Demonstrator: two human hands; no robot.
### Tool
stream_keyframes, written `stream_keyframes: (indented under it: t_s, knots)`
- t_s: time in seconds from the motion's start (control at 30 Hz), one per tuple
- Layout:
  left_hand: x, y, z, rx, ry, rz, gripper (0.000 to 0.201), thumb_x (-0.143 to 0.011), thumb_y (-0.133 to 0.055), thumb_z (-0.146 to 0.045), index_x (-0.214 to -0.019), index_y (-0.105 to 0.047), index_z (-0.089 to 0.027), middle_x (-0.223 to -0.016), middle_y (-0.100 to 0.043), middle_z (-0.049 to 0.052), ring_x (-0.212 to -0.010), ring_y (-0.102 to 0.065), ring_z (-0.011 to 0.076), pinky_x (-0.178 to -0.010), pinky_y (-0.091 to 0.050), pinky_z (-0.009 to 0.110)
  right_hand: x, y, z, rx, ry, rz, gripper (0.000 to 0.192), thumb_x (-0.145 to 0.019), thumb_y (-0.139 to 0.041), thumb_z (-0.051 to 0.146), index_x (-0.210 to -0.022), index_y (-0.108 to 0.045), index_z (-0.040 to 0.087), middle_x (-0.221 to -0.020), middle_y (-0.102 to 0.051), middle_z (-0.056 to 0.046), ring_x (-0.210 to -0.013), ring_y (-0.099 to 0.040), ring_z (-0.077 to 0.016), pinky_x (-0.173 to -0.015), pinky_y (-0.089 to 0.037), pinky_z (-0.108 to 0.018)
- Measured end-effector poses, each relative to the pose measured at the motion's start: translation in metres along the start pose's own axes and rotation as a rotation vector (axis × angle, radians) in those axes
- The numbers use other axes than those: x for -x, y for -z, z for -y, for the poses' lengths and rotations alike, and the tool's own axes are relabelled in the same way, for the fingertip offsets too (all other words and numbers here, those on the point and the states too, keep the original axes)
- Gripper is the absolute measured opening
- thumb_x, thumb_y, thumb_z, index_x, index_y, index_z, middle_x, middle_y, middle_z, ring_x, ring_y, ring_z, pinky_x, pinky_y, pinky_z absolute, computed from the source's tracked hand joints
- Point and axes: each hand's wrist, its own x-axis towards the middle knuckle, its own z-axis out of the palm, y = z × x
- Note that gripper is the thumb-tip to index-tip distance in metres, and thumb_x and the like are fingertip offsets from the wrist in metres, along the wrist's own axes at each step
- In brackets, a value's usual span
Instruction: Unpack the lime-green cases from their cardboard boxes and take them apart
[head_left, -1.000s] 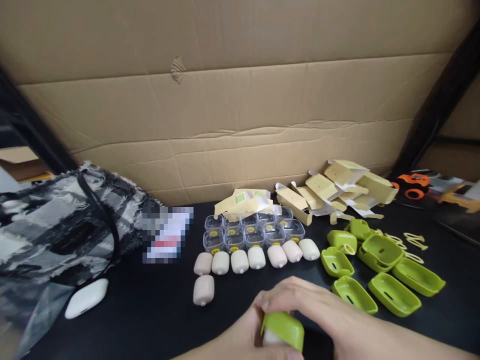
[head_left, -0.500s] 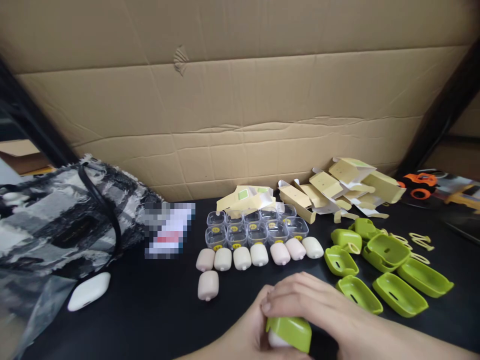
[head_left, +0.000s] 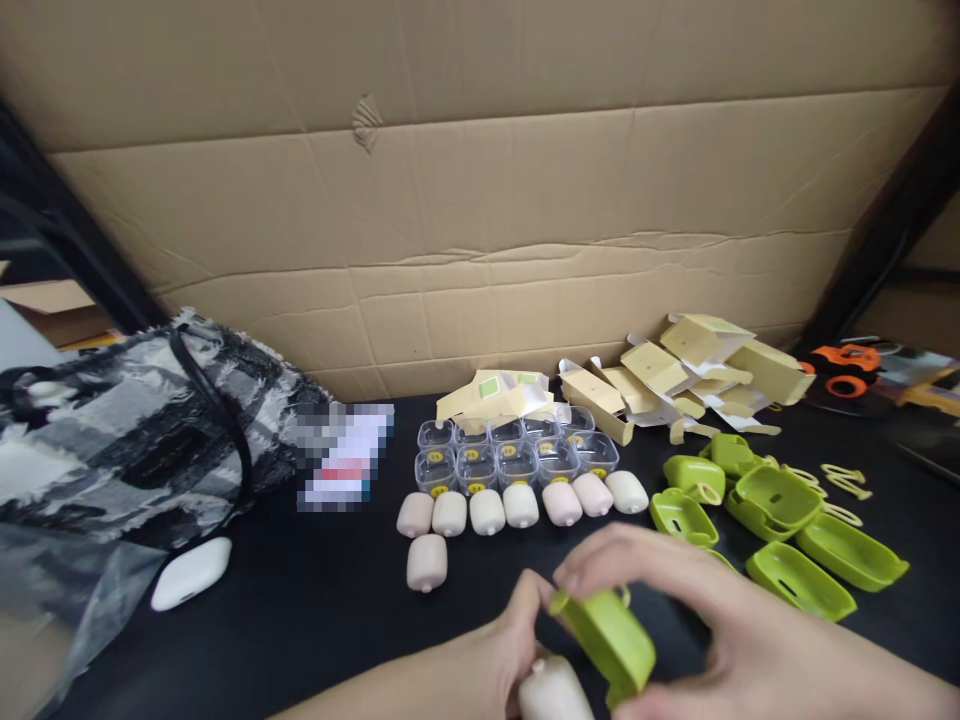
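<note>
Both hands work a green cover and a pale case, low over the black desk (head_left: pixel 315 620).

The right hand (head_left: pixel 720 640) pinches the tilted green cover (head_left: pixel 609 638) in its fingers (head_left: pixel 600 562). The left hand (head_left: pixel 480 670) grasps the pale case (head_left: pixel 553 690), just under the cover. Beyond the fingers: a row of pale cases (head_left: pixel 517 506) and open green covers (head_left: pixel 795 520).

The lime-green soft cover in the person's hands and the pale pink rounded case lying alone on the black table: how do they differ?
The lime-green soft cover is hollow and open; the pale pink rounded case is a closed, smooth pebble. The cover is held tilted between the right hand and left hand; the case lies flat, untouched, on the black table. The cover looks larger. Both have rounded corners.
</note>
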Motion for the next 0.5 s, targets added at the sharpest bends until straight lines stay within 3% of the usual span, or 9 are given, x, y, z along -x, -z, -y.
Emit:
stream_keyframes:
  t_s: [0.07,0.17,0.3,0.4,0.5]
  knots:
    - [0.007,0.003,-0.016,-0.129,0.018,-0.046,0.043,-0.065,-0.072,-0.035,-0.099,-0.048,-0.022,-0.078,-0.055,-0.004,-0.066,-0.053,0.0132,-0.061,-0.041,0.024,0.005,0.004,-0.008,0.012,0.012,-0.211,0.05,-0.072,-0.076,0.026,-0.116,-0.051,0.03,-0.114,-0.06,-0.003,-0.108,-0.057,-0.0213,-0.093,-0.046,-0.03]
    - [0.013,0.008,-0.042,-0.754,-0.011,-0.244,0.027,-0.068,-0.066,-0.023,-0.09,-0.05,-0.022,-0.089,-0.059,0.0,-0.074,-0.053,0.0151,-0.065,-0.041,0.025,0.011,0.007,-0.017,0.028,0.02,-0.371,0.052,-0.075,-0.073,0.028,-0.12,-0.048,0.034,-0.116,-0.057,-0.002,-0.112,-0.054,-0.0225,-0.093,-0.046,-0.029]
    - [0.016,0.02,-0.063,-1.243,-0.109,-0.225,0.031,-0.068,-0.062,-0.016,-0.099,-0.059,-0.02,-0.102,-0.057,0.006,-0.09,-0.055,0.0225,-0.076,-0.045,0.034,0.015,0.003,-0.018,0.038,0.005,-0.323,0.053,-0.074,-0.073,0.031,-0.121,-0.047,0.036,-0.118,-0.055,0.0,-0.113,-0.052,-0.0217,-0.098,-0.041,-0.029]
    - [0.022,0.028,-0.067,-1.348,-0.073,-0.244,0.039,-0.067,-0.059,-0.011,-0.105,-0.057,-0.017,-0.098,-0.06,0.006,-0.089,-0.057,0.0233,-0.077,-0.047,0.036,0.015,0.0,-0.016,0.028,-0.015,-0.289,0.055,-0.074,-0.073,0.031,-0.121,-0.045,0.037,-0.118,-0.054,0.0,-0.111,-0.053,-0.0213,-0.099,-0.039,-0.031]
    - [0.027,0.032,-0.07,-1.411,-0.008,-0.23,0.025,-0.068,-0.057,-0.01,-0.093,-0.059,-0.017,-0.089,-0.062,0.005,-0.083,-0.059,0.0222,-0.073,-0.048,0.034,0.016,0.0,-0.015,0.026,-0.018,-0.278,0.056,-0.073,-0.073,0.03,-0.121,-0.044,0.037,-0.118,-0.055,0.0,-0.11,-0.053,-0.0218,-0.097,-0.04,-0.032]
